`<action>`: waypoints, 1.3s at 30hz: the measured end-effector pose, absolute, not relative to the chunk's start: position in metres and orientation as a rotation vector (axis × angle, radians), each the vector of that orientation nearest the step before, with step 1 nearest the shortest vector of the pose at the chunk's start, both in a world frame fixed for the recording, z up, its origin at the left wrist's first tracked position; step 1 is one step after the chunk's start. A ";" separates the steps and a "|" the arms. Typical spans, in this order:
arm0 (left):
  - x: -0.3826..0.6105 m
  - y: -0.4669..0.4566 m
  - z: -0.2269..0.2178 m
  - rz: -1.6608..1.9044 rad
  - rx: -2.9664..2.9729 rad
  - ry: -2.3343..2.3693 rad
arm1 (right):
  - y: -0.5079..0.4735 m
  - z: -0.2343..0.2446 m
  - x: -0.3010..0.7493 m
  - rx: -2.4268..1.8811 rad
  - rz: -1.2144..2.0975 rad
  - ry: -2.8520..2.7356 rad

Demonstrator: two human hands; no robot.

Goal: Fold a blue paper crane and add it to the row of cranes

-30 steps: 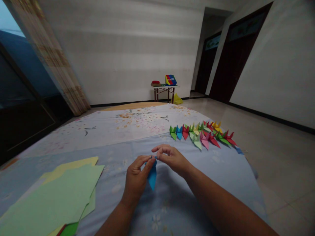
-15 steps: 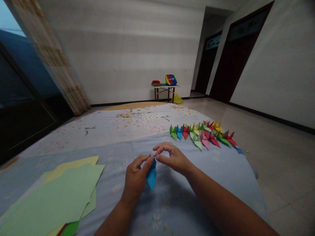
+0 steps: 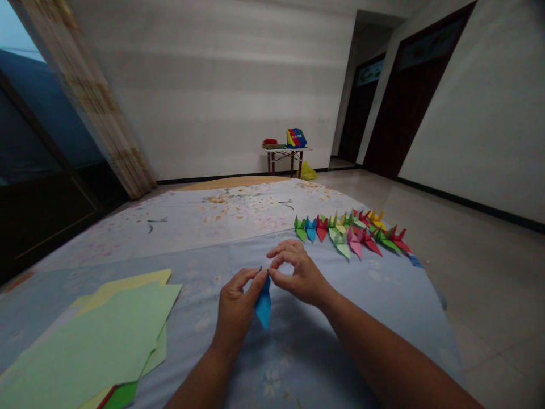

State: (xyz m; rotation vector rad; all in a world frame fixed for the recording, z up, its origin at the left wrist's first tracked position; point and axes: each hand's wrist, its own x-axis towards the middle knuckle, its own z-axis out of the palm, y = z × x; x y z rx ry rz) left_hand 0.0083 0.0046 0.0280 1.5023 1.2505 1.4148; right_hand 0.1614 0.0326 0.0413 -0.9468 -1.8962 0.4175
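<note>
A blue origami crane (image 3: 263, 307), its pointed wing hanging down, is held above the cloth near the middle of the view. My left hand (image 3: 239, 301) is closed on it, thumb pressed along its upper part. My right hand (image 3: 298, 272) pinches a small tip at the crane's top right between thumb and forefinger, its other fingers loosely curled above. Most of the crane's upper part is hidden behind the fingers. Beyond my right hand stands a group of several folded paper cranes (image 3: 355, 241) in green, blue, red, pink and yellow.
On the left lies a stack of coloured paper sheets (image 3: 93, 329), pale green on top. A floral tablecloth (image 3: 191, 227) covers the round table. A small table (image 3: 284, 150) with a colourful box (image 3: 296, 137) stands by the far wall.
The fingers of my right hand have risen slightly, with thumb and forefinger still at the tip. The crane stays in my left hand, almost unmoved.
</note>
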 end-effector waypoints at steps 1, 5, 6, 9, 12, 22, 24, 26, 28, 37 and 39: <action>0.009 0.004 0.028 1.406 1.487 1.245 | 0.032 0.041 0.161 -0.943 0.429 -1.899; 0.010 0.005 0.028 1.370 1.384 1.239 | 0.034 0.039 0.161 -0.895 0.543 -1.885; 0.010 0.005 0.027 1.362 1.355 1.241 | 0.035 0.038 0.161 -0.887 0.591 -1.867; 0.010 0.007 0.026 1.351 1.290 1.237 | 0.039 0.035 0.162 -0.901 0.726 -1.789; 0.010 0.008 0.023 1.341 1.258 1.225 | 0.040 0.034 0.163 -0.926 0.766 -1.748; 0.010 0.009 0.019 1.320 1.224 1.190 | 0.038 0.034 0.159 -0.924 0.657 -1.762; 0.010 0.009 0.021 1.315 1.207 1.193 | 0.038 0.034 0.159 -0.918 0.647 -1.767; 0.011 0.010 0.023 1.318 1.206 1.194 | 0.038 0.033 0.159 -0.915 0.640 -1.770; 0.011 0.010 0.024 1.327 1.209 1.203 | 0.038 0.033 0.159 -0.917 0.628 -1.774; 0.011 0.010 0.021 1.326 1.167 1.240 | 0.040 0.029 0.160 -0.948 0.669 -1.818; 0.011 0.010 0.020 1.331 1.152 1.239 | 0.040 0.030 0.160 -0.957 0.682 -1.799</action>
